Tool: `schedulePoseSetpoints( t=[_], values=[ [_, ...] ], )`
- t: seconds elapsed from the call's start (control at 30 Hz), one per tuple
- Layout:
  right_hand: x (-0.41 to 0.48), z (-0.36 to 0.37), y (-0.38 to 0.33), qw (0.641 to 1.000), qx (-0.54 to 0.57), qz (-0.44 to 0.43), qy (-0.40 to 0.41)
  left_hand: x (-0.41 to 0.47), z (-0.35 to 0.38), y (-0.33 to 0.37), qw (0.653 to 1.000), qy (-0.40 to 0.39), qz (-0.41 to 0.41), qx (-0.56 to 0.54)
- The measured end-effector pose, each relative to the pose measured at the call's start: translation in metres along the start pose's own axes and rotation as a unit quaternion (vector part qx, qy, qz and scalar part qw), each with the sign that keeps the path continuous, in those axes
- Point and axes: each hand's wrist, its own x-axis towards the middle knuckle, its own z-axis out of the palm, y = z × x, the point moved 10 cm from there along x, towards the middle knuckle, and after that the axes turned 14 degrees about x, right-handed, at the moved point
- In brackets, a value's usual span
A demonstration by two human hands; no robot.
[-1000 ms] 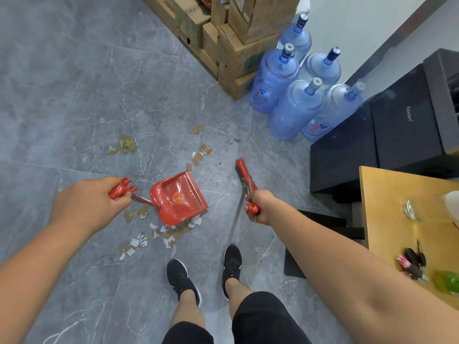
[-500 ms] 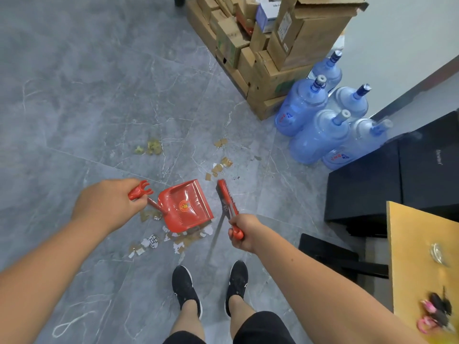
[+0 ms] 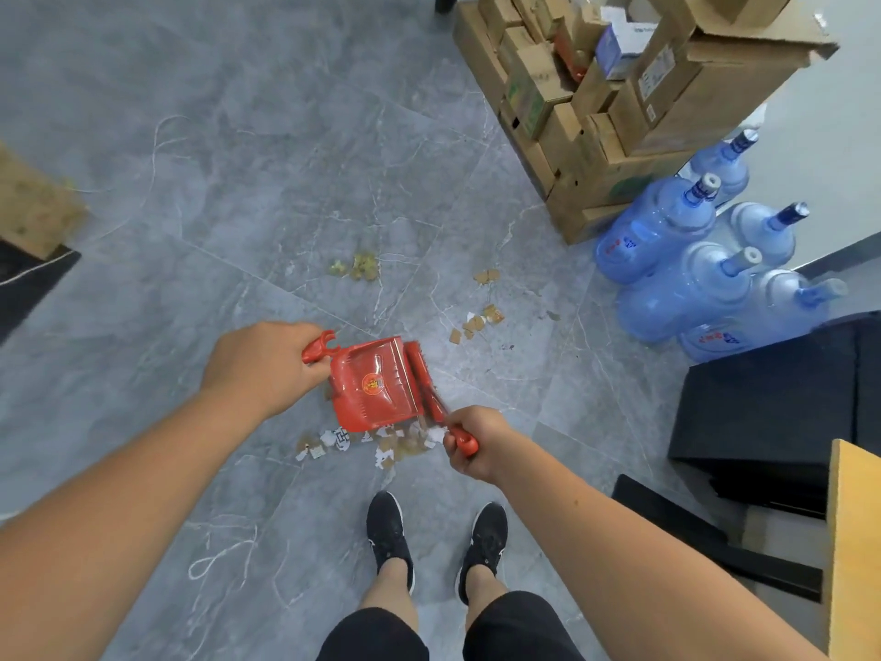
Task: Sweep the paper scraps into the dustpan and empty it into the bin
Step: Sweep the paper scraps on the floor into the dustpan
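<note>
My left hand [image 3: 264,362] grips the handle of a red dustpan [image 3: 374,384], held above the grey floor. My right hand [image 3: 474,441] holds a red hand brush [image 3: 426,381] by its handle, the brush head lying against the dustpan's right edge. Under and in front of the pan lies a pile of white and brown paper scraps [image 3: 376,441]. More brown scraps [image 3: 476,322] lie further off to the right, a small pair [image 3: 486,276] beyond them, and yellowish bits [image 3: 360,267] sit at mid-floor. No bin is in sight.
Stacked cardboard boxes [image 3: 615,107] stand at the back right, with several blue water jugs [image 3: 677,269] beside them. A black cabinet [image 3: 782,403] and a wooden table edge [image 3: 853,541] are on the right. My shoes [image 3: 388,531] stand just behind the scrap pile. A box [image 3: 33,207] sits far left.
My right hand has swung the brush left until it rests against the dustpan's side. The dustpan has stayed over the scrap pile. The view has tilted further up the room.
</note>
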Motion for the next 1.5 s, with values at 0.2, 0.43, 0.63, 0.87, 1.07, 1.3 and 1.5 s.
schedulePoseSetpoints(
  t=[0.2, 0.43, 0.63, 0.87, 1.07, 1.3, 1.5],
  values=[
    [-0.009, 0.033, 0.01, 1.0, -0.017, -0.006, 0.002, -0.012, 0.008, -0.046, 1.0, -0.005, -0.019, -0.01],
    [-0.028, 0.096, 0.011, 0.999, -0.022, -0.036, 0.001, -0.02, 0.003, -0.073, 1.0, 0.005, -0.018, -0.02],
    [-0.051, 0.15, -0.011, 0.998, 0.001, -0.066, -0.019, -0.02, -0.007, -0.062, 0.999, 0.005, -0.011, -0.029],
    [-0.039, 0.141, -0.055, 0.996, 0.009, -0.091, -0.003, 0.006, -0.009, -0.034, 0.999, 0.009, -0.006, -0.037],
    [-0.009, 0.099, -0.107, 0.996, -0.009, -0.094, 0.007, 0.043, -0.012, 0.014, 0.999, -0.01, 0.005, -0.038],
    [0.004, 0.036, -0.19, 0.994, 0.014, -0.105, 0.01, 0.104, -0.029, 0.102, 0.999, -0.031, 0.028, -0.018],
    [0.026, -0.02, -0.261, 0.993, 0.052, -0.107, 0.017, 0.159, -0.049, 0.179, 0.998, -0.028, 0.058, -0.021]
  ],
)
